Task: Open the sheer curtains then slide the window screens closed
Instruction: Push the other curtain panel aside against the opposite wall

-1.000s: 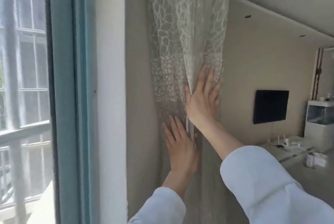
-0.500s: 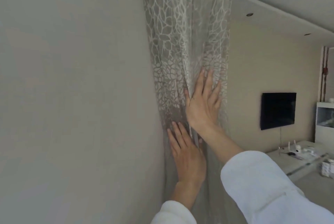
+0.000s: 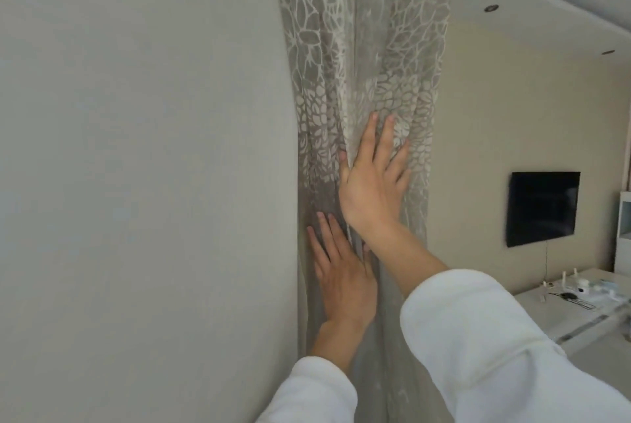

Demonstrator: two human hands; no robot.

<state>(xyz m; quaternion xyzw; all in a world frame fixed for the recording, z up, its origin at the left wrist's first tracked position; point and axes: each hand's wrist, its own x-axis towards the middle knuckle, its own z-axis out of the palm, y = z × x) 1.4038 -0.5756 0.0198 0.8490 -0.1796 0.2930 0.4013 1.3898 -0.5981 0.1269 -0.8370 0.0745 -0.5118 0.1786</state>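
The sheer curtain [image 3: 362, 57], grey-beige with a pale leaf pattern, hangs bunched into a narrow column against the wall corner. My right hand [image 3: 372, 183] lies flat on the gathered folds with fingers spread, its thumb against a fold. Just below it, my left hand [image 3: 341, 279] also presses flat on the plain lower part of the fabric, fingers pointing up. Both arms wear white sleeves. No window or window screen is in view.
A plain beige wall [image 3: 136, 183] fills the left half. To the right are a dark wall-mounted screen [image 3: 543, 207], a white counter [image 3: 580, 306] with small devices and cables, and a white cabinet [image 3: 625, 235] at the edge.
The view has swung right, so the window and its blue frame have left the picture. Both hands stay pressed on the bunched curtain in nearly the same places.
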